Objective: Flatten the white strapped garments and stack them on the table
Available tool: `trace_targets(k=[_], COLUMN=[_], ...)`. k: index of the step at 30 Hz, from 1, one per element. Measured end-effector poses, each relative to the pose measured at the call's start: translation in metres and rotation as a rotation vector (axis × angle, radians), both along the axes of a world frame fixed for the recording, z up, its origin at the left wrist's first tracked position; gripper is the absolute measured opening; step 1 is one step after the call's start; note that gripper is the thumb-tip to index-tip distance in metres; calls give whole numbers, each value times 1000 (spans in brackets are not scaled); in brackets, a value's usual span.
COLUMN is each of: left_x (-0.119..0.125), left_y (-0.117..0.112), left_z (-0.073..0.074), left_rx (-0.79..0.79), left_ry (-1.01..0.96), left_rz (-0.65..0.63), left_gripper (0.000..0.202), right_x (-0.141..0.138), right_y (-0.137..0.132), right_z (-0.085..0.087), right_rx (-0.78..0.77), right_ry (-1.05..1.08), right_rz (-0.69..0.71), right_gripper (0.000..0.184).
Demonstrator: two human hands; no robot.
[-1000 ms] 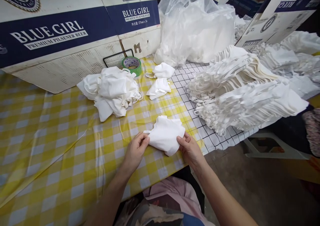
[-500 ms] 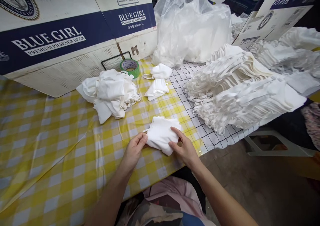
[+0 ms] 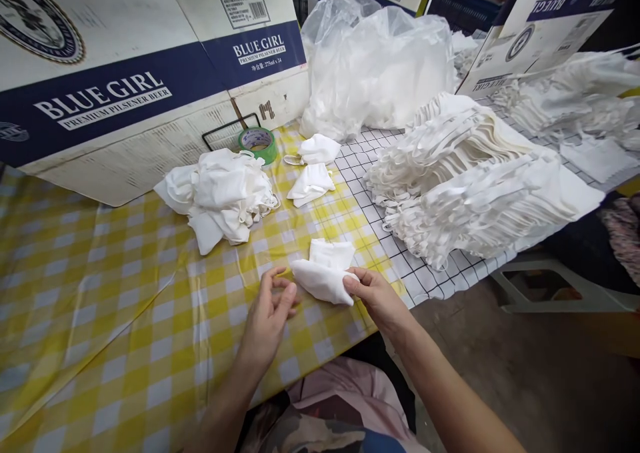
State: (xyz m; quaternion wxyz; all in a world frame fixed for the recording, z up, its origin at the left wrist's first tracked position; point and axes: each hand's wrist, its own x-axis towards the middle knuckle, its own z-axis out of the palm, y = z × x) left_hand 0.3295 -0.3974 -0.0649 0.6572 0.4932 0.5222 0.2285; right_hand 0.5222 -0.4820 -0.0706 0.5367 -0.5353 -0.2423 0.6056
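At left, a Blue Girl carton (image 3: 165,59) stands behind a heap of white cloth pieces (image 3: 220,189) and a green tape roll (image 3: 269,151). The left hand (image 3: 267,313) has its thumb and fingers loosely spread, just beside a folded white cloth (image 3: 323,284) at the front of the yellow checked tablecloth (image 3: 125,326). The right hand (image 3: 383,299) pinches that cloth's right end; further right lie stacked white pieces (image 3: 480,186).

Our right hand (image 3: 383,301) pinches; our left hand (image 3: 269,311) hangs half-curled and loose.
We reach forward with both bare arms, our left forearm (image 3: 227,389) and right forearm (image 3: 443,376) slanting in toward each other. On the left, we bend our fingers (image 3: 268,277) lightly, thumb extended, palm turned inward; on the right, our thumb presses down toward the index finger, wrist nearly straight.
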Motion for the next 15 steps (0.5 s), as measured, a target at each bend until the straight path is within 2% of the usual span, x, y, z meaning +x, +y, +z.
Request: trace_targets(k=[2,4,6,8,10,13,15], left_x=[2,7,15,23,29,32,30], left_y=[-4,-5,-4,-1,0,2,4], left_z=[8,14,17,17,14,6,1], left_rx=[-250,-475,-597,-636,-636,-616,-618], left_ry=[-163,-351,-512,-628,-674,-614,-564], left_rz=[-53,-98,-113,-75,18,123,152], left_gripper=[55,52,49,46,41,37,39], right_x=[-3,-8,-15,-21,-27,-32,-33], right_y=[1,2,2,4,5,8,10], right_z=[4,10,14,18,19,20,20], right_rx=[13,28,27,17,10,18,30], right_ry=[51,126,219,302,359,356,265], right_rz=[-4,6,35,82,128,136,96], right_gripper=[25,24,24,26,28,30,29])
